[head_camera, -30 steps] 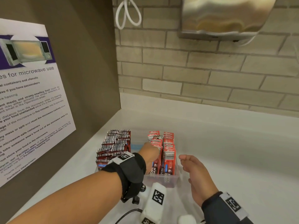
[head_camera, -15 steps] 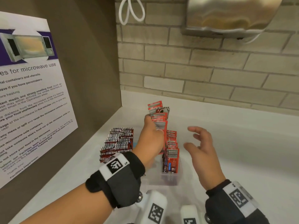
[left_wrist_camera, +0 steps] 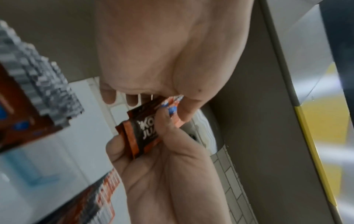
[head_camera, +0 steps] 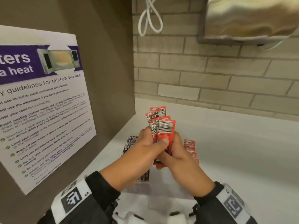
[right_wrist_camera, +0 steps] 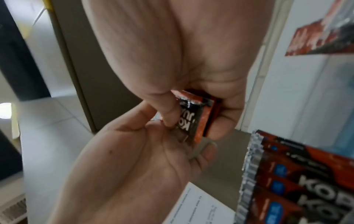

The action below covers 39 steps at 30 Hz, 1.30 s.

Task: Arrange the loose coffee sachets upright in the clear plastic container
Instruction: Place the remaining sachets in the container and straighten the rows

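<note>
Both hands clamp 1 bundle of red coffee sachets (head_camera: 162, 131) above the clear plastic container (head_camera: 169, 188). The left hand (head_camera: 142, 151) curls its fingers (left_wrist_camera: 132, 100) around the bundle's back, thumb on the front; the right hand (head_camera: 179, 156) grips its lower end. More sachets (head_camera: 191, 149) stand upright in the container on the white surface (head_camera: 242, 159).

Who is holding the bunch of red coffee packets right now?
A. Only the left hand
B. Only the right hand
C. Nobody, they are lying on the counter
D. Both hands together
D: the left hand and the right hand both wrap their fingers round the bunch of red coffee packets, lifted above the clear container.
</note>
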Tool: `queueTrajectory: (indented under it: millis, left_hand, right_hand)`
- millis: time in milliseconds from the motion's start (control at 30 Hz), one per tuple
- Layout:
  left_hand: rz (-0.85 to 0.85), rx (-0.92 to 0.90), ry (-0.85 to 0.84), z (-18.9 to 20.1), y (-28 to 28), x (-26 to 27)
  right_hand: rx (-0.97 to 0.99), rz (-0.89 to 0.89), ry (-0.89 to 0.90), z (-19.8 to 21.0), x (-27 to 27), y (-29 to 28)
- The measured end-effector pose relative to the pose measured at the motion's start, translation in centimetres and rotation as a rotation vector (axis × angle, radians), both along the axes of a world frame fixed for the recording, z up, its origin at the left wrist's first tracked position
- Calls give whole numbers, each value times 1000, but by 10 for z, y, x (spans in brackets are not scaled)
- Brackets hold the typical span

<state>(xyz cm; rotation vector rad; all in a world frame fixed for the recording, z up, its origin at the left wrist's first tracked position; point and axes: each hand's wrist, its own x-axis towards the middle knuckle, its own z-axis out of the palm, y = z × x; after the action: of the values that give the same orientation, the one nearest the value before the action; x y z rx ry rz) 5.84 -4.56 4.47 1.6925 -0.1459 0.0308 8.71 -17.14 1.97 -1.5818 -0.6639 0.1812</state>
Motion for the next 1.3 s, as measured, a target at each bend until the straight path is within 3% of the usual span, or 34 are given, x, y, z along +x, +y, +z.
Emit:
queueTrajectory:
  millis: [100,200,300,367,633,867,1000,1100,1200,1300]
  left_hand:
    - [-57,0,-26,6,15,-2]
    - [-214,-178,-76,19,30,3]
    - [-341,-253,-109,29,36,11]
    - [-360,-235,-125,31,32,16]
    - [-263,-212,-81,19,21,23]
    - [-364,-98,-58,23,25,20]
    - [-184,-253,-137,22,20,23]
    - [-65,-320,-196,19,18,27]
    - [-43,-294,-187,13,11,27]
    - [-48,-379,-146,10,9,27]
  right_hand:
    - [181,116,214,-1,2,2]
    - [390,336,439,-2,3,-1]
    - [412,547,535,2,5,-5]
    - [385,594,551,3,8,-7]
    - [328,516,621,4,9,-6]
    - [357,563,700,1,16,-12]
    - [474,542,709,-1,23,-9]
    - [565,513,825,-4,25,-5]
    - [500,536,902,-5,19,0]
    - [447,489,896,-7,18,2]
